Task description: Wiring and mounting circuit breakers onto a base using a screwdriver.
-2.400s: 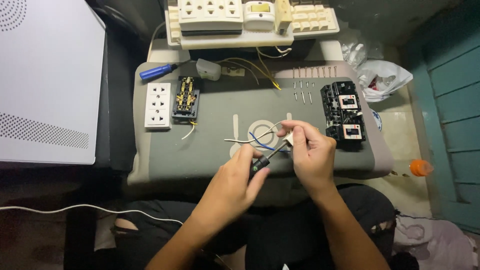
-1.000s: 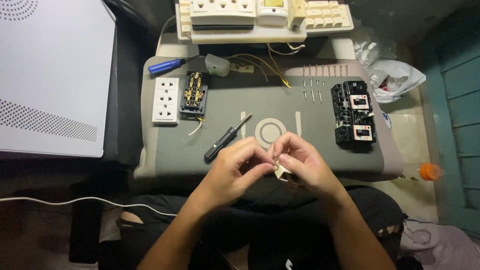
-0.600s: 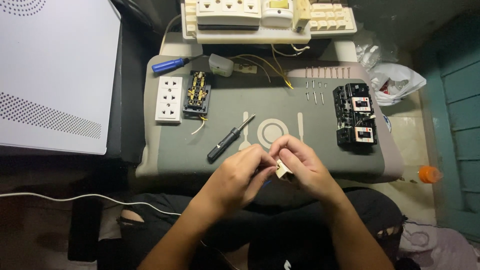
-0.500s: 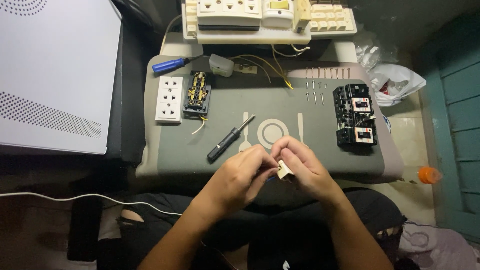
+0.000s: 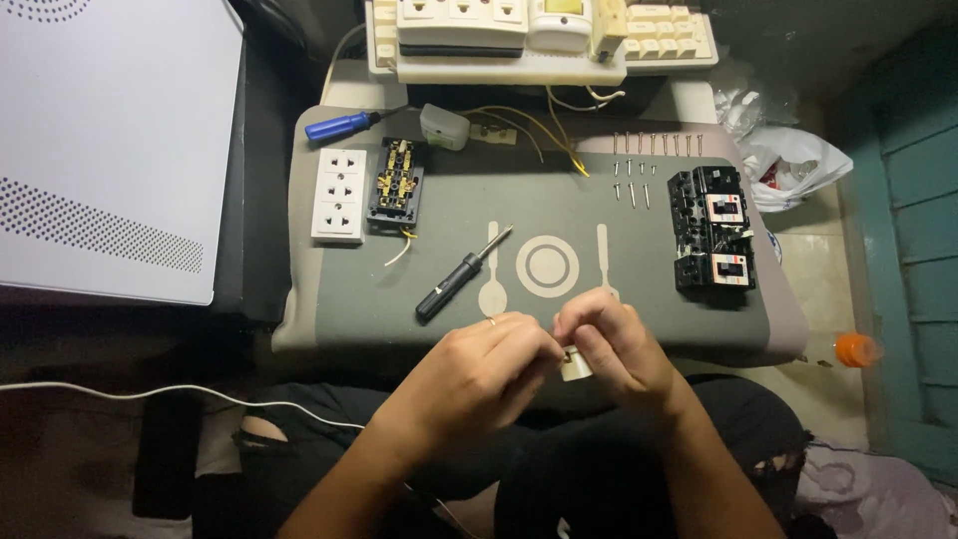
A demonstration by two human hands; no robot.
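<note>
Head view: both hands (image 5: 559,354) pinch a small cream plastic block (image 5: 575,365)

black screwdriver (image 5: 461,277): out of hand, now on mat (image 5: 399,299) | both hands: pulled nearer mat's front edge

From my remote seat I saw two bare forearms, no sleeves reaching into view. The left hand (image 5: 469,374) wore a thin ring on one finger, toward twelve o'clock of the knuckles. The right hand (image 5: 619,349) carried nothing. The legs were dressed in black trousers (image 5: 619,469), ripped open at nine o'clock near one knee and frayed again at three o'clock.
</note>
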